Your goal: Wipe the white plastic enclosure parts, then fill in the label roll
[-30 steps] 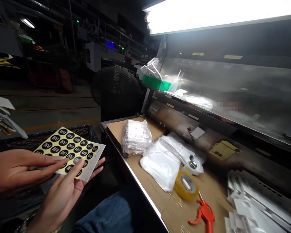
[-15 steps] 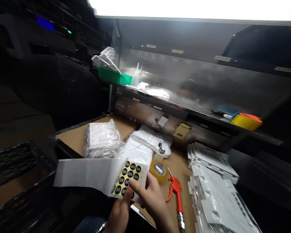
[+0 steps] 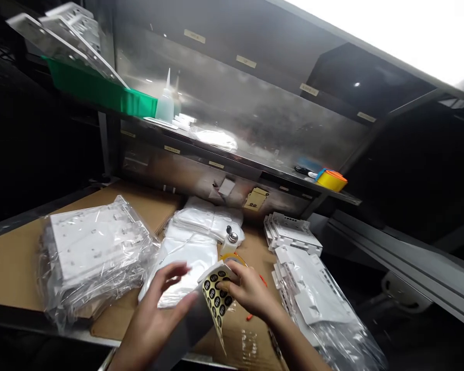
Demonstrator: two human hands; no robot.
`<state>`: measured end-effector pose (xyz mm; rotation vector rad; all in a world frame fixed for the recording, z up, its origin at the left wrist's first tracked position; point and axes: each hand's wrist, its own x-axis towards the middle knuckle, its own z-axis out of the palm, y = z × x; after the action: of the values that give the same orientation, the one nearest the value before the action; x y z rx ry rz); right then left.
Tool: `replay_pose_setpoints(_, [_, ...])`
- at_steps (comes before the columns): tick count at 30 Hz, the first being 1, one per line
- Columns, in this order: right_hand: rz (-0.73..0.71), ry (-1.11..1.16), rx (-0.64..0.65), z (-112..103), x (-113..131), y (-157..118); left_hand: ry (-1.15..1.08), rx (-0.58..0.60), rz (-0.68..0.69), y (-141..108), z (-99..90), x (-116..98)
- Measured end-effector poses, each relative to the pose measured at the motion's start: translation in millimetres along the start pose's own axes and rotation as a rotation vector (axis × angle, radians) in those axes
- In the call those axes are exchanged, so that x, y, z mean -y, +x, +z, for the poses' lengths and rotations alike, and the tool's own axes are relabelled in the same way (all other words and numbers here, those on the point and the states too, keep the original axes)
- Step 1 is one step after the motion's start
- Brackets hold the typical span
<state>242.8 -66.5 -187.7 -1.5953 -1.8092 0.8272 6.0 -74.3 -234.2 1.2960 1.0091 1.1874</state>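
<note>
A sheet of round black stickers on yellow backing (image 3: pixel 215 301) hangs tilted from my right hand (image 3: pixel 249 288), whose thumb and fingers pinch its upper right corner. My left hand (image 3: pixel 154 314) is just left of the sheet, thumb and fingers spread, with nothing between them. A pale backing strip (image 3: pixel 189 322) hangs below and behind the sheet, partly covered by my left hand. Behind both hands lie flat white plastic bags (image 3: pixel 191 247). A pump-top bottle (image 3: pixel 230 242) stands past my right hand, which partly hides the yellow tape roll (image 3: pixel 232 257) and red air gun (image 3: pixel 263 281).
Bagged white plastic parts (image 3: pixel 96 252) sit on the cardboard-covered table (image 3: pixel 11 257) at left. More white parts (image 3: pixel 313 288) are stacked at right. The metal shelf (image 3: pixel 255 158) holds a green bin (image 3: pixel 96 93), a squeeze bottle (image 3: pixel 164 105) and yellow-orange rolls (image 3: pixel 331 180).
My left hand has let go of the sheet and opened to its left. My right hand still holds the sheet, now tilted and hanging. The view has turned right and moved closer to the table.
</note>
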Motion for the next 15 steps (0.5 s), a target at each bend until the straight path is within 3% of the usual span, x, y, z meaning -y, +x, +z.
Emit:
replay_pose_setpoints(3, [0.008, -0.067, 0.056, -2, 10, 5, 0.043, 0.360, -0.109, 40, -0.4, 13])
replay_pose_setpoints(5, [0.024, -0.101, 0.069, 0, 13, 9, 0.052, 0.506, -0.166, 54, 1.9, 23])
replay_pose_setpoints(10, [-0.039, -0.116, 0.026, 10, 2, 15, 0.145, 0.475, -0.156, 61, -2.8, 54])
replay_pose_setpoints(13, [-0.206, -0.277, -0.202, 25, -16, 14, 0.023, 0.495, -0.183, 63, -4.1, 83])
replay_pose_setpoints(15, [-0.268, -0.436, -0.325, 40, -30, 13, -0.001, 0.393, -0.195, 63, -1.9, 102])
